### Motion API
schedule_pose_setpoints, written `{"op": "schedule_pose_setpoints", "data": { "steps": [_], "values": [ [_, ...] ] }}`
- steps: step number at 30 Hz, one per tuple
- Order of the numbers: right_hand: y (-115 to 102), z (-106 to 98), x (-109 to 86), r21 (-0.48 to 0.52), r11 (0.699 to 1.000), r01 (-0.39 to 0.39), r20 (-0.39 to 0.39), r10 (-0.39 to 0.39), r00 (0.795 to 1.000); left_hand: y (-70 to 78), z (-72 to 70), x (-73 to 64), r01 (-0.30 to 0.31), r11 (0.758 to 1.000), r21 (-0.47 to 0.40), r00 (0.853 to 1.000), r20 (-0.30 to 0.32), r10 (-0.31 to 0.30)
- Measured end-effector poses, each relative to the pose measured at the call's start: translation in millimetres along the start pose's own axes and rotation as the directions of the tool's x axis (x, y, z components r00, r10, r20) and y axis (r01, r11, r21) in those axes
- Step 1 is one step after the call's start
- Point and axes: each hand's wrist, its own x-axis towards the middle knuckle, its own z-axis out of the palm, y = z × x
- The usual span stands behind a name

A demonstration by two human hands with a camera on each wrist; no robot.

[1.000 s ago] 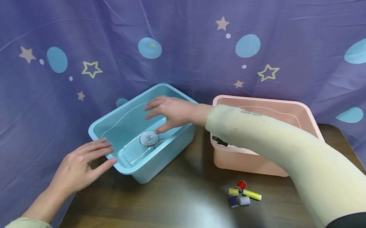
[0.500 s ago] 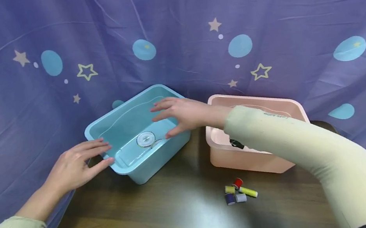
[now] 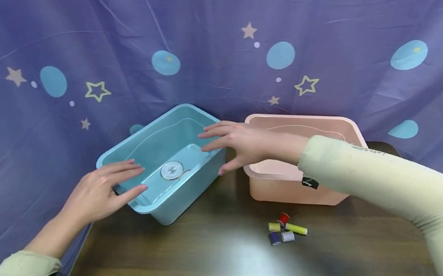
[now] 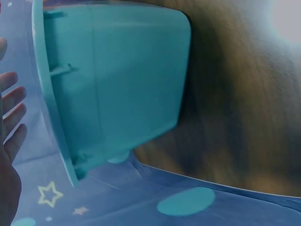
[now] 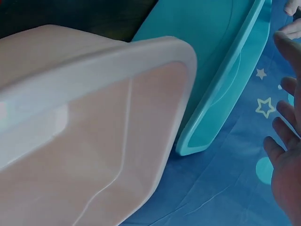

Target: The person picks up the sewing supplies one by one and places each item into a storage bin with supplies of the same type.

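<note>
My left hand [image 3: 102,191] hovers over the left end of the light-blue bin [image 3: 191,192], fingers extended and nothing in them. In the left wrist view its fingers are apart from the bin's rim. My right hand [image 3: 245,141], also holding nothing, hovers above the gap between the blue bin's right end and the pink bin [image 3: 289,190], fingers spread and slightly bent. On the blue bin's floor lies a white round disc with a dotted rim [image 3: 172,170], resembling a sewing-pin wheel. A second dotted edge shows beside it, mostly hidden by the bin's front wall.
Several small thread spools lie clustered on the wooden table [image 3: 172,269], including a red spool [image 3: 283,219], a purple spool [image 3: 274,238] and a white spool [image 3: 288,237]. A purple curtain [image 3: 205,26] hangs close behind both bins. My right forearm crosses over the pink bin.
My right hand has drawn back rightward from over the blue bin toward the pink one. My left hand has shifted slightly right over the blue rim. The head view has turned a little.
</note>
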Motion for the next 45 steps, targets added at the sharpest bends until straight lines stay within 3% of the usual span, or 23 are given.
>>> {"op": "schedule_pose_setpoints", "data": {
  "steps": [12, 26, 38, 45],
  "values": [
    [3.0, 1.0, -57.6, 0.018, 0.998, -0.058, -0.090, 0.059, 0.994, 20.7, 15.4, 42.8, -0.084, 0.994, -0.065, 0.996, 0.030, 0.086],
    [3.1, 2.2, -133.7, -0.010, 0.978, -0.207, -0.181, 0.202, 0.962, 58.9, 33.7, 89.7, -0.085, 0.989, -0.121, 0.972, 0.207, 0.109],
    [-0.6, 15.7, -201.9, -0.024, 0.955, -0.296, -0.359, 0.269, 0.894, 83.0, 44.2, 105.3, -0.110, 0.982, -0.150, 0.962, 0.231, 0.143],
    [-10.6, 18.2, -241.7, -0.028, 0.889, -0.458, -0.357, 0.419, 0.835, 103.4, 52.0, 110.4, -0.154, 0.974, -0.168, 0.952, 0.239, 0.192]
  ]
}}
